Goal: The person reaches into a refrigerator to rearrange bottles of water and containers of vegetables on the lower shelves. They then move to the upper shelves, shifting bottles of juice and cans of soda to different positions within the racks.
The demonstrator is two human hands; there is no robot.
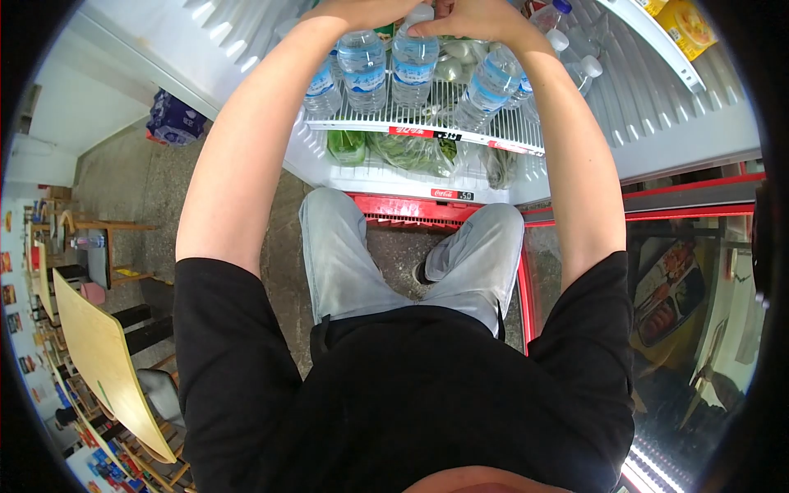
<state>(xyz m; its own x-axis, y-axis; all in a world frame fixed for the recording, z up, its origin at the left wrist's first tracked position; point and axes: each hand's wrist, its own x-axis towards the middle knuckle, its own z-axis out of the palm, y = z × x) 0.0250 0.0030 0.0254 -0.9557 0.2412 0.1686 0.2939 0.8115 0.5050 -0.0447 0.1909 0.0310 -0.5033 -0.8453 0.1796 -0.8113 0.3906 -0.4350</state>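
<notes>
Both my hands reach into a drinks fridge at the top edge of the view. A clear water bottle with a blue label stands upright on the wire shelf between them. My right hand is at its neck, thumb lying across the bottle's shoulder just below the white cap. From the other side my left hand reaches over the tops of the neighbouring bottles towards that cap, its fingers cut off by the frame edge. Another water bottle stands under my left hand, and a tilted bottle leans below my right wrist.
Bagged green vegetables lie on the fridge floor below the wire shelf. The glass door stands open at right, and yellow packs sit in its upper rack. Wooden tables are at left.
</notes>
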